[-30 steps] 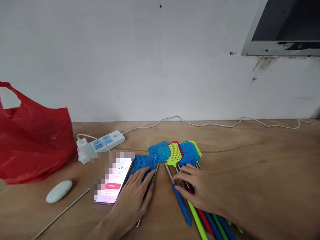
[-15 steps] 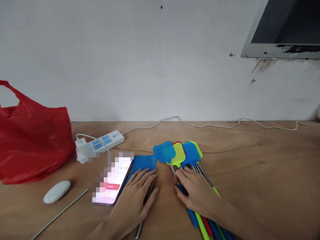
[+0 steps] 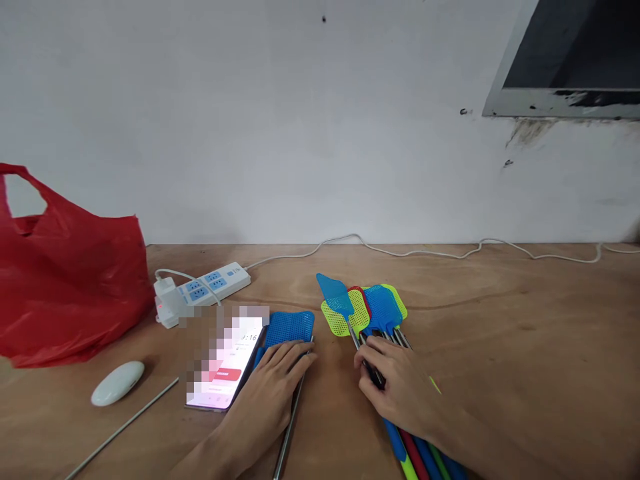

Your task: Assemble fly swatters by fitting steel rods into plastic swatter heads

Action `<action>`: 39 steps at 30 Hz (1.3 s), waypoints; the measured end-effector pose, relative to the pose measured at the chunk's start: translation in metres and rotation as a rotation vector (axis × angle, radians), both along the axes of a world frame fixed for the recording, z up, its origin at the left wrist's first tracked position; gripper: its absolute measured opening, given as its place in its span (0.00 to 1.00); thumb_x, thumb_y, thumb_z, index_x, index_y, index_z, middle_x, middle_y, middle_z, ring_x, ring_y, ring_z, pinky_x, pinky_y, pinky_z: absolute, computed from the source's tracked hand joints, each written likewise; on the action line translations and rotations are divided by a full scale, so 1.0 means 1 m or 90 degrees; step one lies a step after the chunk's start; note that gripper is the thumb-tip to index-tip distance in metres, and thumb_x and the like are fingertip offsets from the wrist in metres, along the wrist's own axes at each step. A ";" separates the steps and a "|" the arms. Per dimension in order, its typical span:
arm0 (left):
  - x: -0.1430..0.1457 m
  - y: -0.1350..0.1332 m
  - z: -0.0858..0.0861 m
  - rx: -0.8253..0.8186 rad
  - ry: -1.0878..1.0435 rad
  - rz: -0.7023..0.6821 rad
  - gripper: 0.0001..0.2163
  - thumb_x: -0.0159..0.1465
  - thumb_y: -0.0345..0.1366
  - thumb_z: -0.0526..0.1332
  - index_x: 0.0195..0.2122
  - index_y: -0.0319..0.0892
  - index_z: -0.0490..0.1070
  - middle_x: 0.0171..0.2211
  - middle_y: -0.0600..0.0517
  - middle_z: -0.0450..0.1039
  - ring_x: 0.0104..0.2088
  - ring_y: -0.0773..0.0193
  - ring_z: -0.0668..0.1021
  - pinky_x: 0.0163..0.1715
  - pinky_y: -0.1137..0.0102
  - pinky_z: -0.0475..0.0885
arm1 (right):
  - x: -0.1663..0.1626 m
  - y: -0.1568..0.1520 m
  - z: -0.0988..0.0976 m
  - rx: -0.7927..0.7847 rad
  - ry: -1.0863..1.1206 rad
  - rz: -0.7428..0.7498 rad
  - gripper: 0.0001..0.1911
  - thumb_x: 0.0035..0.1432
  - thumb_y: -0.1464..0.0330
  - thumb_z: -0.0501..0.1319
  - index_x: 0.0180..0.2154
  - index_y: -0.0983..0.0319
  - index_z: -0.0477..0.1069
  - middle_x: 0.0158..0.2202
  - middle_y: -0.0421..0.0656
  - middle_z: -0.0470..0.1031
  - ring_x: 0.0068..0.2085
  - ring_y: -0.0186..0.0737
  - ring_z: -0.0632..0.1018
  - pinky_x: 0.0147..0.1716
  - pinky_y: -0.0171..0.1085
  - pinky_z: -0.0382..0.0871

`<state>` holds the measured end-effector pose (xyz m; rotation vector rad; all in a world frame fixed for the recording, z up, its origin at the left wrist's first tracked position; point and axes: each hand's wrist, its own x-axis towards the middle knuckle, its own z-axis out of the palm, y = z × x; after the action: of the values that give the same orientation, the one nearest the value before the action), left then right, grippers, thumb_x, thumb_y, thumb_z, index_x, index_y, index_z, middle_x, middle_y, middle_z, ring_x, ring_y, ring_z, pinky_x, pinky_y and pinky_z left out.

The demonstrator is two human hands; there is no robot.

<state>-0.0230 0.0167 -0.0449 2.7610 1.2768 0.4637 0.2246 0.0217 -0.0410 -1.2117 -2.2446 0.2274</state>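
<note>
My left hand (image 3: pixel 274 381) lies flat, fingers stretched over a blue fly swatter (image 3: pixel 289 328) and a thin metal rod (image 3: pixel 290 437). The rod's far tip reaches past the fingers, while its near end runs toward the front edge of the view. My right hand (image 3: pixel 393 380) is closed around the shaft of another blue fly swatter (image 3: pixel 334 293), whose head stands tilted. Below that head, a fanned pile shows a yellow-green swatter (image 3: pixel 336 312) and another blue swatter (image 3: pixel 384 308). Their blue, red, green and yellow-green handles (image 3: pixel 420 453) pass under my right wrist.
A lit phone (image 3: pixel 235 367), partly pixelated, lies left of my left hand. Behind it is a white power strip (image 3: pixel 220 283) with a plugged-in adapter (image 3: pixel 167 300). Further left are a white oval object (image 3: pixel 118 383) and a red plastic bag (image 3: pixel 75 287). A cable (image 3: pixel 410 253) runs along the wall.
The top blue swatter's head has turned from lying flat to tilted. My right hand has shifted slightly right with its shaft. My left thumb has drawn in toward the fingers.
</note>
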 end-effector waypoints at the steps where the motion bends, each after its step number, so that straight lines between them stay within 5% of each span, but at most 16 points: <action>1: -0.001 0.001 0.000 -0.001 0.007 -0.010 0.29 0.55 0.16 0.50 0.56 0.42 0.69 0.59 0.46 0.70 0.59 0.51 0.70 0.57 0.51 0.67 | 0.000 0.000 0.001 0.001 0.020 -0.004 0.09 0.52 0.78 0.56 0.31 0.60 0.68 0.31 0.40 0.71 0.33 0.39 0.74 0.32 0.37 0.60; 10: 0.000 0.001 -0.002 0.007 -0.002 -0.026 0.24 0.65 0.24 0.52 0.62 0.44 0.64 0.61 0.46 0.69 0.60 0.53 0.71 0.60 0.52 0.67 | 0.002 -0.004 0.007 -0.006 0.164 -0.029 0.05 0.53 0.73 0.60 0.30 0.59 0.65 0.23 0.35 0.62 0.23 0.34 0.66 0.24 0.34 0.56; 15: -0.001 0.001 -0.005 0.026 -0.009 -0.023 0.23 0.67 0.26 0.53 0.63 0.44 0.62 0.62 0.46 0.68 0.60 0.53 0.72 0.60 0.52 0.68 | 0.005 0.002 0.002 -0.169 0.396 -0.013 0.08 0.54 0.72 0.58 0.36 0.57 0.61 0.21 0.31 0.60 0.22 0.32 0.64 0.22 0.33 0.56; 21: 0.000 0.001 -0.003 0.020 0.005 -0.018 0.21 0.69 0.28 0.52 0.62 0.43 0.63 0.61 0.44 0.68 0.59 0.52 0.72 0.58 0.51 0.70 | 0.010 0.009 0.010 -0.391 0.625 0.023 0.26 0.50 0.69 0.58 0.53 0.61 0.61 0.20 0.31 0.70 0.17 0.29 0.61 0.17 0.30 0.54; 28: 0.001 -0.001 -0.002 0.014 -0.008 -0.023 0.20 0.69 0.28 0.52 0.62 0.44 0.63 0.60 0.45 0.69 0.59 0.52 0.72 0.57 0.53 0.70 | 0.010 0.012 0.012 -0.508 0.676 -0.006 0.21 0.57 0.53 0.61 0.44 0.62 0.67 0.10 0.29 0.63 0.08 0.28 0.57 0.08 0.28 0.46; 34: 0.004 -0.003 0.005 -0.022 -0.043 -0.022 0.19 0.69 0.28 0.52 0.60 0.45 0.64 0.59 0.45 0.70 0.56 0.54 0.73 0.55 0.56 0.71 | 0.011 0.014 0.019 -0.587 0.794 -0.041 0.20 0.51 0.52 0.67 0.29 0.62 0.69 0.14 0.32 0.63 0.13 0.25 0.60 0.09 0.25 0.50; 39: 0.006 -0.003 0.007 -0.041 -0.060 -0.014 0.18 0.69 0.28 0.52 0.59 0.46 0.64 0.58 0.45 0.69 0.55 0.54 0.74 0.54 0.57 0.72 | 0.015 0.017 0.020 -0.637 0.853 -0.046 0.19 0.45 0.55 0.71 0.26 0.64 0.71 0.16 0.33 0.63 0.16 0.24 0.59 0.13 0.25 0.51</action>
<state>-0.0175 0.0134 -0.0382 2.6640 1.2182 0.5342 0.2395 0.0388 -0.0211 -0.9880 -0.8242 1.6744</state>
